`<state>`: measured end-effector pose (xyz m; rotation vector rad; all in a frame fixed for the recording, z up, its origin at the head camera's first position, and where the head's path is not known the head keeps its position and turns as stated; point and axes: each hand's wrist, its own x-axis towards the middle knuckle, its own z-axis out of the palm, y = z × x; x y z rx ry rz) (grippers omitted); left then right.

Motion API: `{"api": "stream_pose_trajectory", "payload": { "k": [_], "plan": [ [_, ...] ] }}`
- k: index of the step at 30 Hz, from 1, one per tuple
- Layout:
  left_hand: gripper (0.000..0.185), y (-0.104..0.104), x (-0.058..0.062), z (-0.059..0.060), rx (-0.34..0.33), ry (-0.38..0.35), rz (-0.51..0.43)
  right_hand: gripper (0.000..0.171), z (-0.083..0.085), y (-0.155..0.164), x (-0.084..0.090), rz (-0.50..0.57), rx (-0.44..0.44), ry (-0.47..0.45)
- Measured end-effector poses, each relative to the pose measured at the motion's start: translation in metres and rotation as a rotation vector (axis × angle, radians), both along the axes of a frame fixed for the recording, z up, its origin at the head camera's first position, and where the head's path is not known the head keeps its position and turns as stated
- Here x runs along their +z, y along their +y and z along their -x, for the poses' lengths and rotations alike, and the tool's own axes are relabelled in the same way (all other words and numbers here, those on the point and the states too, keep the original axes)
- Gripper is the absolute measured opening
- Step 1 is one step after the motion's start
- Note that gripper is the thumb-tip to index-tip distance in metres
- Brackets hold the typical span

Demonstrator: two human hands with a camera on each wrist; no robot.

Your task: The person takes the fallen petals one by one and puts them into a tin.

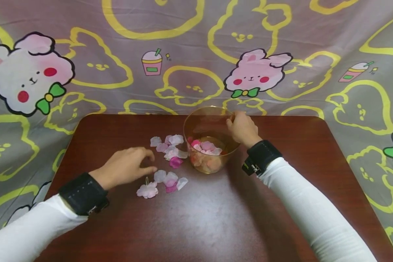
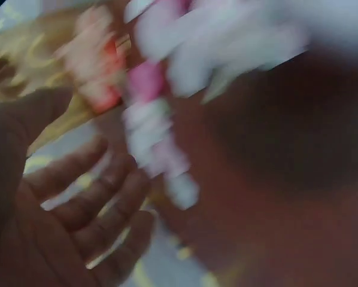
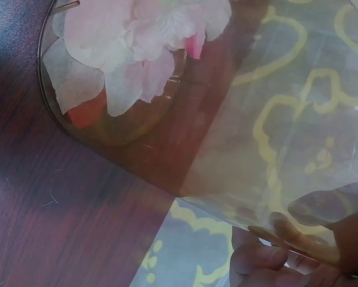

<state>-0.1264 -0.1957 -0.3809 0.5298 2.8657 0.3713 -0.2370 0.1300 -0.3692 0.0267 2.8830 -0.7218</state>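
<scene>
A clear glass bowl (image 1: 211, 140) stands on the dark wooden table (image 1: 216, 218), toward its far edge, with pink, white and orange petals lying in its bottom. The right hand (image 1: 243, 128) holds the bowl by the rim on its right side — the thumb and fingers (image 3: 257, 257) pinch the glass edge, as the right wrist view shows through the clear wall. In that same view the petals inside the bowl (image 3: 137, 54) lie heaped against the round base.

Just left of the bowl, loose petals (image 1: 170, 149) lie scattered on the table, the nearest ones touching or almost touching the bowl's foot. A second small cluster lies closer to the person, with a pale pink flower (image 1: 148, 190) at its near end.

The left hand (image 1: 126, 167) rests low over the table beside these petals, fingers loosely curled and fingertips pointing at the near cluster — it holds nothing that can be seen. The left wrist view is badly blurred; it shows relaxed, spread fingers (image 2: 95, 203) and smeared pink and white shapes beyond.

A cartoon-printed cloth (image 1: 118, 54) hangs behind the table.
</scene>
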Motion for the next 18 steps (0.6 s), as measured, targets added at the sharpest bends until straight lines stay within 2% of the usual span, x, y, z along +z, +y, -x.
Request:
{"api": "stream_pose_trajectory", "payload": {
  "k": [4,6,9,14,18],
  "plan": [
    [0.049,-0.008,-0.031,-0.024,-0.014,-0.087,0.031,0.026,0.001,0.0,-0.001,0.002,-0.004,0.001],
    [0.052,-0.009,-0.044,-0.032,-0.026,-0.096,0.032,0.026,0.001,0.0,-0.002,0.0,-0.006,0.001],
    [0.047,-0.009,-0.058,-0.042,-0.053,-0.058,0.033,0.027,0.001,0.0,-0.002,0.001,-0.009,0.002],
    [0.031,-0.01,-0.07,-0.05,-0.062,0.026,0.032,0.026,0.001,0.0,-0.002,0.002,-0.006,0.001],
    [0.022,-0.011,-0.069,-0.047,-0.049,0.027,0.028,0.026,0.002,0.0,-0.001,0.002,-0.004,-0.002]
  ]
}}
